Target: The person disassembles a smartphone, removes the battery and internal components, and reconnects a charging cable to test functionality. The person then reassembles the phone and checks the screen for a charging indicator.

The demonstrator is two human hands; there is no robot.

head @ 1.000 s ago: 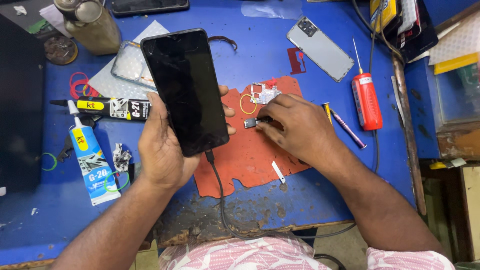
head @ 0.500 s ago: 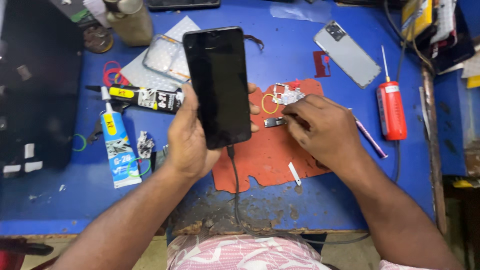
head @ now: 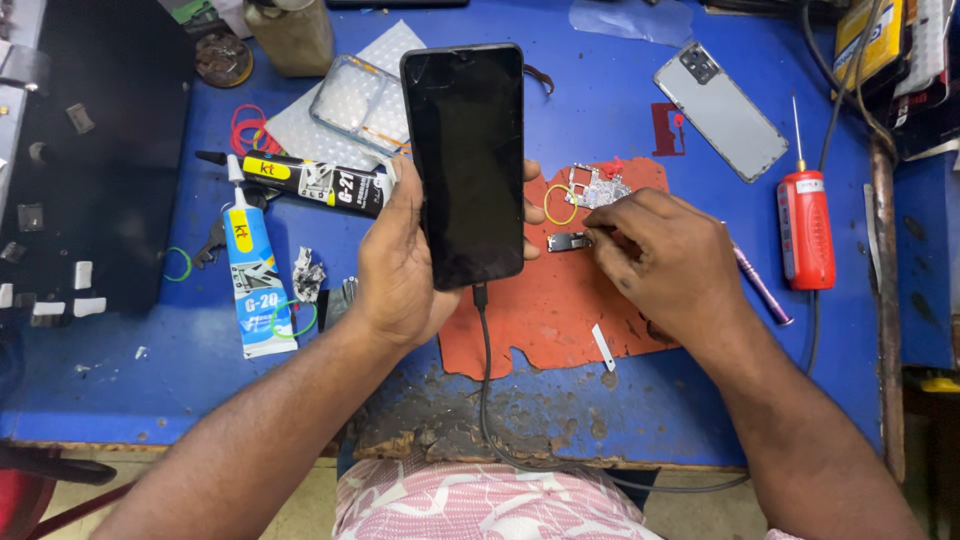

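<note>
Head view: left hand (head: pixel 400 270) wrapped around a black phone (head: pixel 465 160), screen up, held above the blue worktop (head: pixel 620 90). Black cable (head: pixel 487 380) plugged into the phone's bottom end. Right hand (head: pixel 655 260) just right of the phone, fingertips pinching a tiny metal part (head: pixel 568 242) lying on the orange mat (head: pixel 560 310). Two glue tubes (head: pixel 255 275) left of the phone. Best to pinch softly, lift slowly, keep the phone steady and the cable slack.
</note>
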